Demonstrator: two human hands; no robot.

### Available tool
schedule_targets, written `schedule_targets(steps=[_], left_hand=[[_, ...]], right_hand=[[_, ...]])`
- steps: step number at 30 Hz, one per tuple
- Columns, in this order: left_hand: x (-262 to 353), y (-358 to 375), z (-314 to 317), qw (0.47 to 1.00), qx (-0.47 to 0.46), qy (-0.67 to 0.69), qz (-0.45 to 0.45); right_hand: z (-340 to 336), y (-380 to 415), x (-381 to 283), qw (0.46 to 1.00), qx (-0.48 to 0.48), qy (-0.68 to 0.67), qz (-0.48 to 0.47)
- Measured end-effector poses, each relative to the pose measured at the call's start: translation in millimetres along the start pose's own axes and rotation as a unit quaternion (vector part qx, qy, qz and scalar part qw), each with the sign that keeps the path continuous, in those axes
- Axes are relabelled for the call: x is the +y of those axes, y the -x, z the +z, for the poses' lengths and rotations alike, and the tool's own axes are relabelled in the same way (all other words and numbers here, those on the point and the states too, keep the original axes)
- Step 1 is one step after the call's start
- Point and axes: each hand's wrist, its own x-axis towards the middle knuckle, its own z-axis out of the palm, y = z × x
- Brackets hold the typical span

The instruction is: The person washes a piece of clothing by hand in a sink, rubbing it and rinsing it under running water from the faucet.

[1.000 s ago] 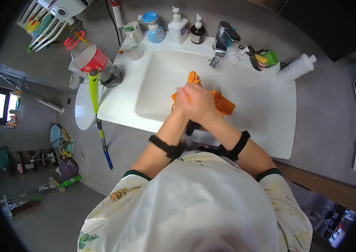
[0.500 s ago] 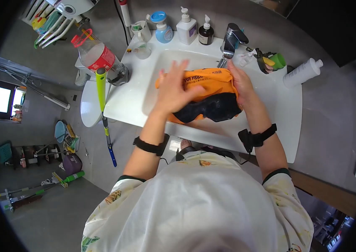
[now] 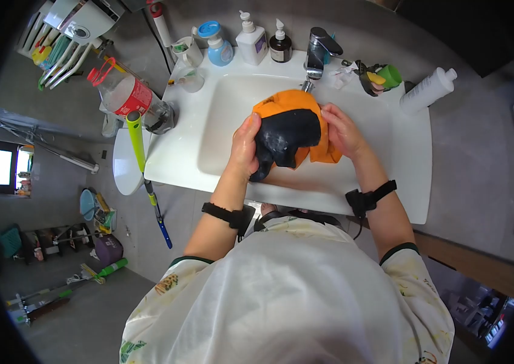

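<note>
Above the white sink basin (image 3: 217, 130) I hold a limp orange and black cloth item (image 3: 290, 130) between both hands. Its exact kind does not show. The black part faces me, has whitish smears on it and hangs down at the left. Orange fabric shows along the top and at the lower right. My left hand (image 3: 246, 145) is closed on the left edge, thumb upward. My right hand (image 3: 343, 130) grips the orange right edge, its fingers partly hidden by the fabric. Just behind the cloth stands the chrome faucet (image 3: 317, 51).
Along the back rim stand a blue foam bottle (image 3: 219, 51), a white pump bottle (image 3: 251, 42) and a dark pump bottle (image 3: 280, 45). A white bottle (image 3: 428, 90) is at the right. At the left are a large red-labelled bottle (image 3: 132, 97) and a green-handled pole (image 3: 136, 139).
My left hand has come down from over the cloth to grip its left edge. The cloth has turned, its printing is mostly hidden, and more black shows. The view has shifted slightly.
</note>
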Motion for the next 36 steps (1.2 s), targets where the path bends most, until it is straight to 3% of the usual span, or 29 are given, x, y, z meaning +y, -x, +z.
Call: schedule_targets(steps=[2, 5, 7, 8, 9, 10, 11, 12, 13, 14, 16, 17, 19, 20, 22, 23, 24, 26, 27, 28, 29, 32, 33, 34, 35, 36], left_hand=[[-4, -5, 3, 0.994, 0.033, 0.1, -0.015], [-4, -6, 6, 0.995, 0.033, 0.094, -0.008], [-1, -6, 5, 0.996, 0.043, 0.074, -0.013], [-1, -8, 5, 0.997, 0.052, 0.056, -0.019], [-5, -13, -1, 0.996, 0.06, 0.059, -0.012], [-16, -23, -9, 0.986, 0.114, 0.122, -0.029], [-28, -30, -15, 0.968, 0.164, 0.185, -0.047], [-41, -30, -17, 0.976, 0.094, 0.196, -0.02], [-55, -33, -28, 0.976, 0.09, 0.198, -0.02], [-75, -38, -45, 0.969, -0.094, 0.22, 0.053], [-69, -23, -15, 0.986, -0.064, 0.153, 0.021], [-40, -7, 30, 0.984, 0.144, 0.054, -0.091], [-29, 2, 45, 0.984, 0.123, 0.081, -0.101], [-25, 2, 49, 0.981, 0.145, 0.078, -0.098], [-21, -4, 44, 0.977, 0.198, 0.041, -0.073], [-40, -14, 10, 0.975, 0.204, 0.047, -0.072], [-35, -11, 4, 0.988, 0.018, 0.149, -0.027], [-38, -13, 8, 0.982, 0.175, -0.016, -0.062], [-31, -11, 21, 0.98, 0.173, 0.053, -0.079], [-32, -10, 18, 0.984, 0.155, 0.016, -0.081], [-31, -9, 15, 0.987, 0.137, -0.021, -0.08], [2, 2, 32, 0.989, 0.124, 0.039, -0.077], [12, 0, 23, 0.992, 0.112, -0.029, -0.049], [19, -10, 3, 0.978, 0.102, -0.171, 0.061], [21, -18, -13, 0.931, 0.087, -0.312, 0.167], [24, -16, -4, 0.931, 0.09, -0.314, 0.165]], right_hand=[[18, -5, 2, 0.997, 0.05, -0.06, -0.022], [31, -10, 6, 0.992, 0.087, -0.096, -0.017], [43, -7, 6, 0.995, 0.072, 0.075, -0.008], [51, -5, 6, 0.995, 0.068, 0.075, -0.008], [63, -3, 10, 0.933, 0.086, 0.327, -0.119], [77, 2, 17, 0.797, 0.101, 0.551, -0.225], [98, 11, 29, 0.74, 0.09, 0.579, -0.33], [123, 19, 43, 0.752, 0.089, 0.554, -0.347], [136, 22, 52, 0.761, 0.088, 0.531, -0.363], [128, 11, 50, 0.759, 0.088, 0.534, -0.362], [105, -27, 41, 0.747, 0.181, 0.6, -0.221], [96, -41, 35, 0.748, 0.189, 0.598, -0.216], [90, -56, 14, 0.771, 0.274, 0.555, -0.151], [93, -49, 12, 0.771, 0.27, 0.56, -0.139], [110, -32, 27, 0.781, 0.202, 0.556, -0.2], [122, -17, 39, 0.79, 0.147, 0.547, -0.236], [136, -3, 43, 0.78, 0.096, 0.567, -0.248], [118, -22, 36, 0.79, 0.145, 0.556, -0.216], [100, -37, 30, 0.796, 0.201, 0.542, -0.179], [71, -62, 26, 0.751, 0.238, 0.606, -0.108], [54, -71, 27, 0.801, 0.216, 0.554, -0.07], [64, -65, 3, 0.801, 0.164, 0.573, -0.057], [65, -62, -1, 0.846, 0.14, 0.508, -0.078], [66, -58, -4, 0.887, 0.114, 0.438, -0.095], [69, -57, -7, 0.888, 0.11, 0.436, -0.091], [70, -58, -12, 0.891, 0.083, 0.422, -0.148]])
